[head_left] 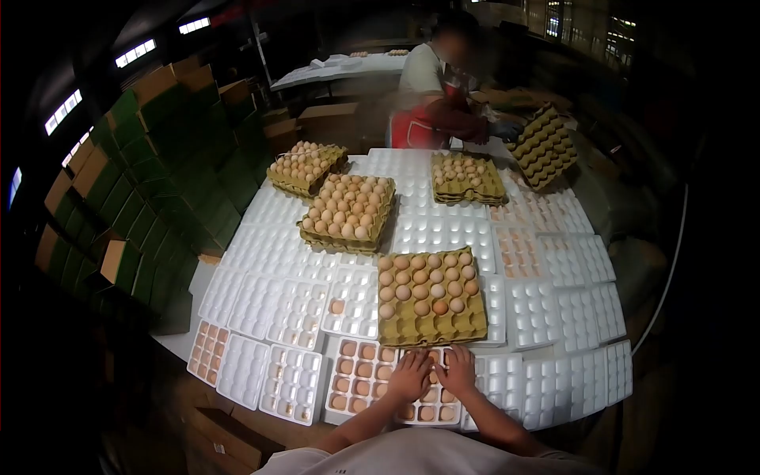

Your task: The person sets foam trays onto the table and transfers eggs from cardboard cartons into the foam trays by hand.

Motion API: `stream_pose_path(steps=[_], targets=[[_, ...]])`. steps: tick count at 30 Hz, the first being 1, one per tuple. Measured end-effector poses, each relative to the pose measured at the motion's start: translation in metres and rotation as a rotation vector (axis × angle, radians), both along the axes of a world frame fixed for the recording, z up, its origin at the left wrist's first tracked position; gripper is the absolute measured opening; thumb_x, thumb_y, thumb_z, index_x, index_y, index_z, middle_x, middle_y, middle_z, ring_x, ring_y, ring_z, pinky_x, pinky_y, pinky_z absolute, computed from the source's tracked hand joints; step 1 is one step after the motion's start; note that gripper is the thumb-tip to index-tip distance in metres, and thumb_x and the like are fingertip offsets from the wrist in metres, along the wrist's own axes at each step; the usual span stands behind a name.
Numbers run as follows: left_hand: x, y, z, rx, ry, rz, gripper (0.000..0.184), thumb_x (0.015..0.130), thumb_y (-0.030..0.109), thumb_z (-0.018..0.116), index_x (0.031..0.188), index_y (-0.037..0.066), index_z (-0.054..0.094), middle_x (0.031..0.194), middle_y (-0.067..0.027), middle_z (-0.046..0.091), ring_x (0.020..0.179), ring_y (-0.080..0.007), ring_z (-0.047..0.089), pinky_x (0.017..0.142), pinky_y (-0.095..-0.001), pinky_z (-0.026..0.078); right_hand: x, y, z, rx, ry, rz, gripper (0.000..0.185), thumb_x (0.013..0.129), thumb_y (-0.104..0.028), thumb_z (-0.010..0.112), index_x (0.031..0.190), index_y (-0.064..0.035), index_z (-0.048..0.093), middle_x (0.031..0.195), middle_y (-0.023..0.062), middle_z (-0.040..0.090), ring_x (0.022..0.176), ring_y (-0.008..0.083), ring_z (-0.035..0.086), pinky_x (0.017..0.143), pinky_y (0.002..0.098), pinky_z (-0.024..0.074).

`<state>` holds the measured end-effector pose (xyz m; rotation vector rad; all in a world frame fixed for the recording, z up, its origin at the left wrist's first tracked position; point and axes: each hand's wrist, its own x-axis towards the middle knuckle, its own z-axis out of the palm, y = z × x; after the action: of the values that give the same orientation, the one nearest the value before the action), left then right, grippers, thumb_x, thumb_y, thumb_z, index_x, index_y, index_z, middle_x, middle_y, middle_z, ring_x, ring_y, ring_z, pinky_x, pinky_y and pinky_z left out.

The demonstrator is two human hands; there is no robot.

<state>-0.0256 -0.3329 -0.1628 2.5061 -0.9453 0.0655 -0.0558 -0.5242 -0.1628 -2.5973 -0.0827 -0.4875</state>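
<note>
My left hand (pixel 411 376) and my right hand (pixel 457 372) are side by side over a white foam tray (pixel 427 413) holding brown eggs, at the near edge of the table. The fingers of both hands point forward and curl down over eggs in its upper rows; whether they grip any is hidden. Just beyond my fingertips lies a yellow-green pulp tray (pixel 431 326) with eggs in its far rows and bare cups in its near rows. Left of my left hand is another white tray with eggs (pixel 362 386).
White foam trays (pixel 245 372) cover the table, some holding eggs. Stacked pulp trays of eggs (pixel 348 207) stand farther back, with another stack (pixel 467 178) to the right. Across the table a person (pixel 431 87) tilts a pulp tray (pixel 545 149). Green cartons (pixel 150 182) are piled at left.
</note>
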Motion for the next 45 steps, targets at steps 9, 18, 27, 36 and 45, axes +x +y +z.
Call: stream_pose_path(steps=[9, 18, 27, 36, 45], targets=[[0.002, -0.005, 0.005, 0.074, -0.014, 0.012, 0.066, 0.090, 0.031, 0.062, 0.150, 0.007, 0.050, 0.154, -0.0172, 0.049, 0.144, -0.0369, 0.044, 0.125, -0.0566, 0.027, 0.005, 0.003, 0.005, -0.063, 0.085, 0.000, 0.062, 0.082, -0.042, 0.076, 0.129, -0.0036, 0.066, 0.131, 0.0184, 0.061, 0.129, 0.0392, 0.051, 0.112, 0.0552, 0.0371], [-0.001, -0.008, 0.015, 0.101, -0.025, 0.047, 0.062, 0.087, 0.030, 0.061, 0.146, 0.009, 0.055, 0.150, -0.0135, 0.053, 0.143, -0.0346, 0.045, 0.124, -0.0547, 0.027, 0.007, 0.003, -0.001, -0.048, 0.032, -0.011, 0.059, 0.080, -0.040, 0.077, 0.126, -0.0051, 0.065, 0.128, 0.0160, 0.061, 0.126, 0.0388, 0.051, 0.109, 0.0564, 0.0373], [-0.006, -0.007, 0.008, 0.122, -0.100, 0.062, 0.060, 0.091, 0.031, 0.060, 0.147, 0.010, 0.054, 0.152, -0.0137, 0.053, 0.140, -0.0358, 0.049, 0.125, -0.0532, 0.028, 0.002, -0.005, 0.003, 0.208, -0.046, 0.078, 0.050, 0.079, -0.025, 0.081, 0.123, -0.0073, 0.065, 0.129, 0.0132, 0.062, 0.127, 0.0377, 0.052, 0.109, 0.0535, 0.0398], [-0.013, -0.007, 0.012, 0.099, -0.130, 0.099, 0.057, 0.091, 0.030, 0.059, 0.146, 0.014, 0.055, 0.149, -0.0118, 0.056, 0.140, -0.0337, 0.049, 0.125, -0.0512, 0.028, -0.071, -0.140, 0.056, 0.096, -0.019, -0.087, 0.053, 0.080, -0.017, 0.080, 0.130, -0.0065, 0.065, 0.147, 0.0189, 0.055, 0.144, 0.0423, 0.042, 0.119, 0.0578, 0.0303], [-0.011, -0.009, 0.010, 0.082, -0.123, 0.107, 0.052, 0.094, 0.030, 0.058, 0.143, 0.010, 0.059, 0.150, -0.0132, 0.056, 0.142, -0.0325, 0.048, 0.126, -0.0499, 0.027, -0.144, -0.231, -0.013, -0.178, 0.329, -0.137, 0.095, 0.083, -0.054, 0.075, 0.153, 0.0027, 0.046, 0.164, 0.0357, 0.029, 0.155, 0.0543, 0.020, 0.123, 0.0658, 0.0218]])
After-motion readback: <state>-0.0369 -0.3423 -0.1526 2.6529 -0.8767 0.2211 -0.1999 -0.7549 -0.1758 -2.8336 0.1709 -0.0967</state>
